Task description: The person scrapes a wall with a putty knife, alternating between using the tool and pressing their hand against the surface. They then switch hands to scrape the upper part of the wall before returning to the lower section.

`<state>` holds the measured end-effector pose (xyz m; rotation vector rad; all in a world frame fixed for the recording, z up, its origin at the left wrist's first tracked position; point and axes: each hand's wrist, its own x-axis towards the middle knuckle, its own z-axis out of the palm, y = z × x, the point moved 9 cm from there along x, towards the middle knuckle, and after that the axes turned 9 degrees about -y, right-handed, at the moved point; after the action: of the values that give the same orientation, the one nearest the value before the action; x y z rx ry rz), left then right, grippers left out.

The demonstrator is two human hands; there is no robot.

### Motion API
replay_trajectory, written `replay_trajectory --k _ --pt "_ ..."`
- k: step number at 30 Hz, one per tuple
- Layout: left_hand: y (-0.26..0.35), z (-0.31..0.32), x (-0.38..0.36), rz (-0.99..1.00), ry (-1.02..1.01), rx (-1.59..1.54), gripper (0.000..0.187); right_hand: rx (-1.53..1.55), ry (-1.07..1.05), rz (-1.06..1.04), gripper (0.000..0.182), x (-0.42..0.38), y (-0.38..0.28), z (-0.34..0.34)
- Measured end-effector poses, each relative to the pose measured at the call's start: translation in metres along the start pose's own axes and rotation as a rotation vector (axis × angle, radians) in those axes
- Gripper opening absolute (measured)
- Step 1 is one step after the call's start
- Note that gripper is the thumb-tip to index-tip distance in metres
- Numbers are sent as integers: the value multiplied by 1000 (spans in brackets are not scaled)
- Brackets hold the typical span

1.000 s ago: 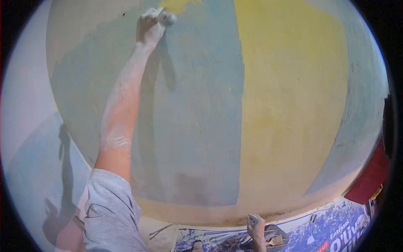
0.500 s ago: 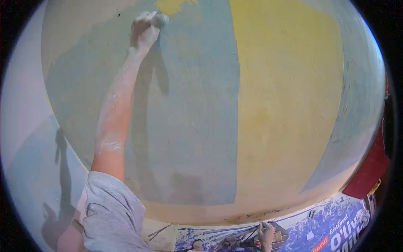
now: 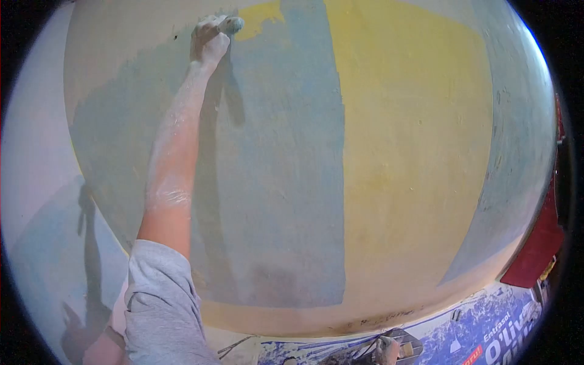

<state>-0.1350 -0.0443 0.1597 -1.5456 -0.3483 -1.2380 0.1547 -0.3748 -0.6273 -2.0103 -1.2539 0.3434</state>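
My left hand is raised high against the wall, its fingers closed round a short, rounded tool smeared with grey-green paint. The tool's exact kind is hard to make out. It lies beside a ragged yellow patch bordered by blue-grey paint. Whitish smears mark my left forearm. At the bottom edge, my right hand is partly cut off and appears to grip a dark, ribbed tray.
A broad yellow stripe runs down the wall beside the blue-grey area. Below, a blue and white printed banner covers the floor. A dark red panel stands at the right. Another wall meets this one at the left.
The view has tilted slightly upward, so the wall and banner sit lower. My left hand has shifted a little up and left along the wall, still gripping the tool.
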Motion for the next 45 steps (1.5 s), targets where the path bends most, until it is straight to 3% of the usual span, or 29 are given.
replay_trajectory --k 2,4,8,9,12,14,16,17,21,24,26,30,34,36,39,42,44,45 --pt "2 -5 -1 -95 44 -23 15 38 9 7 26 -6 0 -8" --pt "21 -8 -11 -50 -62 14 16 84 16 14 26 -13 2 -15" --pt "26 -11 -11 73 12 -102 13 130 38 23 25 -13 7 -7" --pt "14 0 -1 -40 -101 -43 11 106 20 26 24 -16 11 -5" --pt "-4 20 10 -112 -94 82 11 58 -115 122 25 -9 24 -1" --pt "5 13 -8 -47 -37 42 13 38 -21 63 27 -7 14 -14" --pt "29 -7 -21 61 23 -102 16 62 -2 143 29 -7 22 -12" --pt "22 3 -18 16 -92 -102 26 29 19 104 29 -8 33 -9" --pt "-6 11 18 -75 -70 61 16 -3 5 84 28 -11 46 -2" --pt "9 -1 -4 -92 -61 10 16 34 40 101 28 -20 43 -17" --pt "17 -2 -10 43 3 0 18 -4 42 137 26 -25 42 -18" --pt "-36 26 3 -139 -46 33 16 61 24 155 20 -30 39 -25" --pt "-20 26 -10 -140 -54 -40 16 110 10 180 17 -28 43 -33" --pt "30 1 -30 54 -16 -123 18 51 123 100 17 -28 37 -36" --pt "28 2 0 48 -52 -45 14 -75 146 54 18 -20 20 -43" --pt "21 11 11 -10 -81 16 15 34 53 241 21 1 42 -21" --pt "15 15 -2 -90 -135 30 17 -23 29 216 22 12 37 -22" --pt "24 6 -16 -11 -78 -70 16 21 74 144 22 13 35 -21"
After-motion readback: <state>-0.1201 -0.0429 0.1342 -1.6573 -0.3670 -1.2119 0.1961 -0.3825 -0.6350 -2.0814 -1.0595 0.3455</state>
